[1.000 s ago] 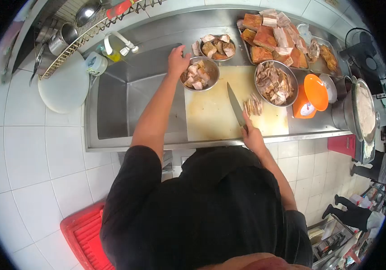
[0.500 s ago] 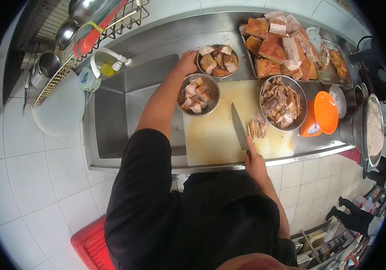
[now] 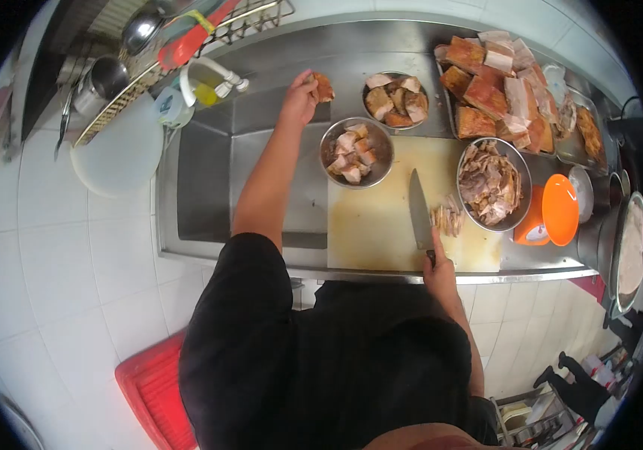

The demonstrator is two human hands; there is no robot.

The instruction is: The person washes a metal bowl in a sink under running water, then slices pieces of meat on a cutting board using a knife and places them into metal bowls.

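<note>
A browned piece of meat (image 3: 324,88) is pinched in my left hand (image 3: 302,100), above the sink's back right edge. My right hand (image 3: 439,271) is wrapped round the handle of a knife (image 3: 419,210), whose blade lies over the cutting board (image 3: 370,232), tip toward the back. Thin meat slices (image 3: 448,217) lie on the board just right of the blade. Cut chunks fill a steel bowl (image 3: 357,152) at the board's back left corner and a smaller bowl (image 3: 395,100) behind it. Another steel bowl (image 3: 494,184) of sliced meat stands at the right.
A tray (image 3: 452,109) heaped with meat slabs is at the back right. Beside the bowl stands an orange scale (image 3: 560,210). The sink (image 3: 261,180) with its white faucet (image 3: 216,75) lies left. A wire rack holds ladles. Another person (image 3: 578,386) is far off, lower right.
My left hand has lifted away from beside the smaller bowl, and a piece of meat now shows in it. The knife stays in my right hand. The whole view has shifted.
</note>
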